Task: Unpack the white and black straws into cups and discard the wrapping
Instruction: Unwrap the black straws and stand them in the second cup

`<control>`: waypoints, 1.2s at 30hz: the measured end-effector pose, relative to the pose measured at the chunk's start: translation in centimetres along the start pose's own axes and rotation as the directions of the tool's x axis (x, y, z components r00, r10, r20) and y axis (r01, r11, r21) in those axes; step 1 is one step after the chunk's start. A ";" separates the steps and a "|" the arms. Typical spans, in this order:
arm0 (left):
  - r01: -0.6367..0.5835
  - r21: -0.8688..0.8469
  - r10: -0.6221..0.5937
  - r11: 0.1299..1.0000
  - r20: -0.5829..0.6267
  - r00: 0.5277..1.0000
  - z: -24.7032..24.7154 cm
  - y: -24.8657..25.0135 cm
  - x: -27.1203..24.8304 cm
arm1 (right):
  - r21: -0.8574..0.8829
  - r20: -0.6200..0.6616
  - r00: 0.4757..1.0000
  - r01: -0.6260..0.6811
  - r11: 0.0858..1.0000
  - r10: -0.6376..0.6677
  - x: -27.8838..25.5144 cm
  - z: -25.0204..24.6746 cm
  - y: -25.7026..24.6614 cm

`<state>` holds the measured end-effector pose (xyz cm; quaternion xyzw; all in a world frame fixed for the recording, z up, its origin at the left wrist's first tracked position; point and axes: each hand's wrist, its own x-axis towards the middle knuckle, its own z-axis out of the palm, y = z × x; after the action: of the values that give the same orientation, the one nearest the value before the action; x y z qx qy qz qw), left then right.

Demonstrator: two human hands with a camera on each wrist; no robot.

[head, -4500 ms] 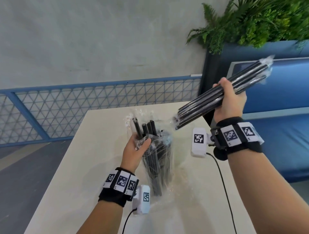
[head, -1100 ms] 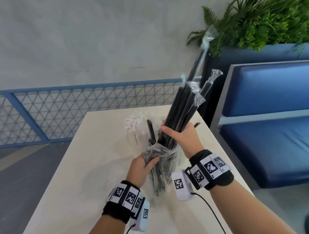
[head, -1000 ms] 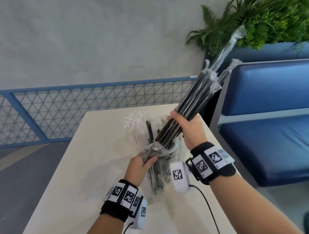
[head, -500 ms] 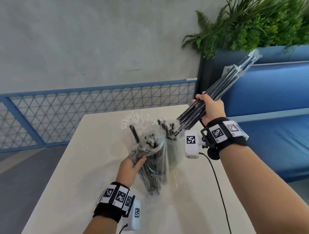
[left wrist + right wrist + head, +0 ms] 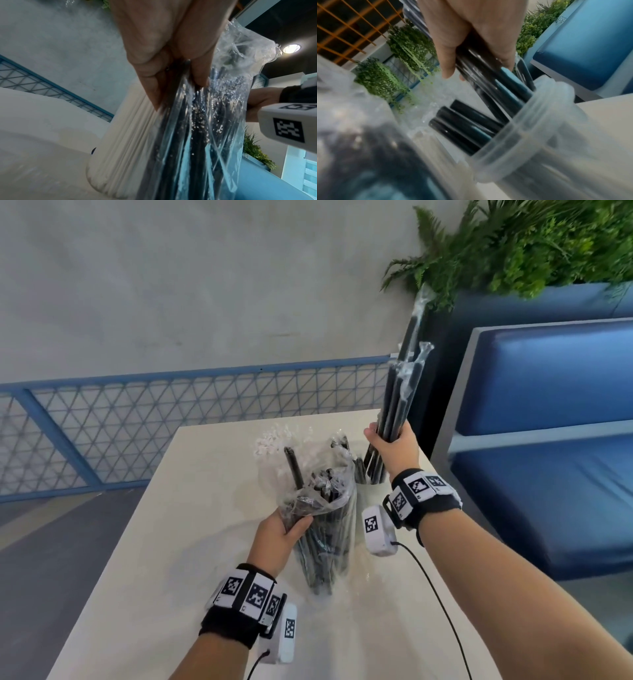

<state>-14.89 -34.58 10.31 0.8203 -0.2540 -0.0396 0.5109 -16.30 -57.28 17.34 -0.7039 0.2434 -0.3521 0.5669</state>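
Currently left hand (image 5: 279, 537) grips clear bag (image 5: 325, 529) of black straws upright mid-surface (image 5: 178, 542). Right hand (image 5: 394, 448) clasps black straw bundle (image 5: 397, 402), lower ends inside clear cup (image 5: 544, 121) near the far right edge. Risk: top-heavy straws tipping the light cup on release.

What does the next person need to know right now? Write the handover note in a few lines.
Left hand grips the clear plastic bag of remaining black straws, held upright on the white table.
Right hand grips a bundle of wrapped black straws, its lower ends entering the translucent plastic cup.
Done: some black straws already stand in that cup.
Left: release this bundle, empty the bag, discard it. The white straws stand beside the bag; their holder is unclear.
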 end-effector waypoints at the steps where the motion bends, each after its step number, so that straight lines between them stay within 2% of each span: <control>1: 0.000 0.002 0.000 1.000 0.000 1.000 0.0 0.0 0.0 | -0.026 0.010 1.000 -0.005 1.000 0.006 -0.1 0.1 0.4; 3: 0.000 0.001 0.000 1.000 -0.005 1.000 -0.1 -0.1 0.0 | -0.075 0.010 1.000 0.018 0.997 -0.018 -0.1 0.2 0.8; 8: 0.005 -0.008 -0.005 1.000 0.001 1.000 0.0 0.0 0.0 | -0.036 0.018 0.994 0.109 0.993 -0.108 0.2 0.3 1.2; 12: 0.010 -0.016 -0.009 1.000 0.013 1.000 -0.1 0.0 -0.2 | -0.256 0.148 0.989 0.038 0.966 0.000 0.2 0.4 2.2; 13: 0.016 -0.019 -0.016 1.000 0.014 1.000 -0.1 -0.1 -0.2 | -0.321 0.158 0.987 0.071 0.944 -0.021 -0.1 0.3 2.1; 15: 0.023 -0.029 -0.023 0.999 0.015 1.000 -0.2 -0.1 -0.2 | -0.340 0.068 0.975 0.220 0.914 -0.210 -1.2 -0.3 0.9; 16: 0.022 -0.035 -0.022 0.999 0.013 1.000 -0.3 0.0 -0.3 | -0.292 -0.012 0.950 0.296 0.910 -0.313 -2.4 -0.6 -0.2; 17: 0.023 -0.042 -0.023 0.999 0.010 1.000 -0.3 0.0 -0.3 | -0.226 -0.074 0.928 0.341 0.913 -0.365 -3.9 -0.9 -1.0; 18: 0.029 -0.055 -0.028 0.998 0.011 1.000 -0.3 0.1 -0.4 | -0.168 -0.073 0.929 0.348 0.922 -0.364 -5.4 -1.1 -1.6; 19: 0.043 -0.075 -0.042 0.996 0.013 0.999 -0.2 0.1 -0.5 | -0.143 -0.011 0.949 0.312 0.939 -0.316 -6.9 -1.2 -1.9; 21: 0.081 -0.116 -0.078 0.990 0.029 0.997 -0.1 0.2 -0.6 | -0.211 0.184 0.971 0.190 0.959 -0.152 -9.6 -1.0 -1.4; 23: 0.099 -0.146 -0.089 0.984 0.073 0.993 0.0 0.4 -0.6 | -0.273 0.288 0.957 0.125 0.954 -0.043 -11.0 -0.7 -0.7; 25: 0.116 -0.202 -0.093 0.972 0.122 0.988 0.1 0.6 -0.5 | -0.267 0.331 0.943 0.081 0.960 0.012 -11.4 -0.6 -0.2; 29: 0.163 -0.329 -0.115 0.930 0.161 0.980 0.5 0.6 -0.2 | -0.117 0.491 0.864 -0.060 0.991 0.110 -11.1 -1.2 0.2; 31: 0.171 -0.343 -0.125 0.924 0.151 0.980 0.9 0.6 0.0 | -0.068 0.520 0.849 -0.067 0.995 0.093 -11.1 -1.5 0.2; 33: 0.190 -0.354 -0.158 0.916 0.116 0.981 1.3 0.9 0.3 | -0.114 0.445 0.895 0.031 0.993 0.024 -11.3 -1.3 0.2; 34: 0.198 -0.373 -0.172 0.906 0.102 0.980 1.5 1.1 0.4 | -0.166 0.357 0.932 0.124 0.978 -0.057 -11.5 -1.0 0.2; 35: 0.207 -0.398 -0.183 0.894 0.097 0.978 1.7 1.2 0.5 | -0.214 0.267 0.948 0.234 0.948 -0.173 -11.8 -0.8 0.0; 36: 0.211 -0.419 -0.189 0.883 0.094 0.977 1.8 1.2 0.6 | -0.258 0.200 0.930 0.354 0.899 -0.309 -12.1 -0.6 -0.1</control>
<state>-15.40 -36.75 10.61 0.7094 -0.1659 -0.1673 0.6643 -24.40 -48.64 14.86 -0.8355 0.1240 -0.3487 0.4061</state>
